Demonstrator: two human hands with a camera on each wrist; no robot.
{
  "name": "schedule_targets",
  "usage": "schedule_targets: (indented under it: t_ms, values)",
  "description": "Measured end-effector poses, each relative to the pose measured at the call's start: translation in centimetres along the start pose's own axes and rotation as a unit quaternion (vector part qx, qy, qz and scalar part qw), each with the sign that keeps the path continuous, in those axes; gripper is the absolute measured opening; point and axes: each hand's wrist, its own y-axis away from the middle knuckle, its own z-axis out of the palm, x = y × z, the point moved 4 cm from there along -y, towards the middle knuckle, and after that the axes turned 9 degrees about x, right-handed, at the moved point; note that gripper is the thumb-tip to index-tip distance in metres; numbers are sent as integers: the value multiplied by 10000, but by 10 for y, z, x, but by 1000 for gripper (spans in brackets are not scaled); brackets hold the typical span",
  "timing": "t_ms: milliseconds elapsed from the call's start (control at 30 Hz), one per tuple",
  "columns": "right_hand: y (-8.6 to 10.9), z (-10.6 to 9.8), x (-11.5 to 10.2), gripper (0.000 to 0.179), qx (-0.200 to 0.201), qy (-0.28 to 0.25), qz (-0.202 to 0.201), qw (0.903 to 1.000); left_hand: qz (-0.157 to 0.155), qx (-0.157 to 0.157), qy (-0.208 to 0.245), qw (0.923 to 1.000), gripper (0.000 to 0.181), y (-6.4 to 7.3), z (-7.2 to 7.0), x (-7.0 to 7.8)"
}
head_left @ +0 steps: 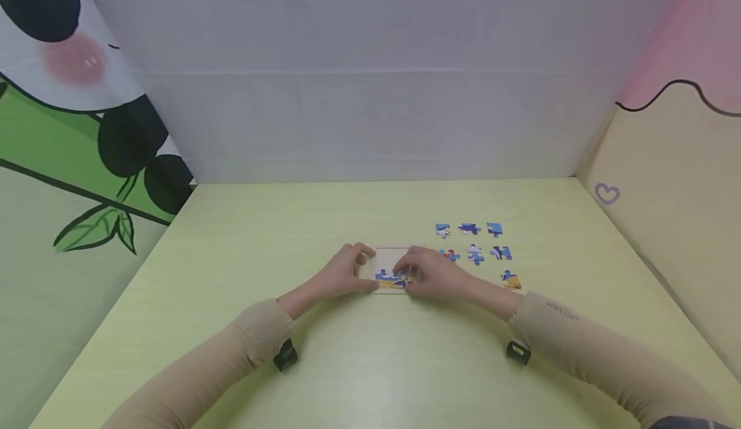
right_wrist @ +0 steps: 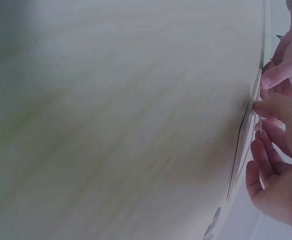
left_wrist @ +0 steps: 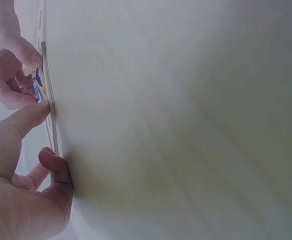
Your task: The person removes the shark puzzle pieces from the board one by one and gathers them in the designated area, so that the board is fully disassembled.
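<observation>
A shallow white puzzle tray [head_left: 386, 256] lies flat on the table, with joined blue and yellow jigsaw pieces [head_left: 384, 280] along its near side. My left hand [head_left: 346, 273] grips the tray at its left side, thumb at the near corner and curled fingers farther up the edge. My right hand [head_left: 435, 274] is over the tray's right part and hides it. Between its thumb and fingers it pinches a small jigsaw piece [right_wrist: 259, 126], right beside the joined ones. In the left wrist view, the right hand [left_wrist: 11, 75] is close to the left thumb.
Right of the tray lie several loose jigsaw pieces in rough rows, among them a blue one [head_left: 494, 229], a blue and white one [head_left: 475, 255] and a yellow-cornered one [head_left: 511, 280]. The right forearm passes just in front of them. A pale wall [head_left: 376, 127] stands behind the table.
</observation>
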Motion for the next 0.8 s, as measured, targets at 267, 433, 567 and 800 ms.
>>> schedule_targets:
  t_ms: [267,433,567,800]
  values:
    - [3,2,1,36,160,88,69,9998,2,7,-15,10000,63,0,1,1]
    - [8,2,7,35,208,-7,4,9998,32,2,34,10000,63,0,1,1]
    - [16,-4,13,34,274,66,-74,9996,0,-21,9,10000,64,-1,1,0]
    - [37,-21,22,34,551,318,-215,9977,10,12,26,10000,64,-1,2,-2]
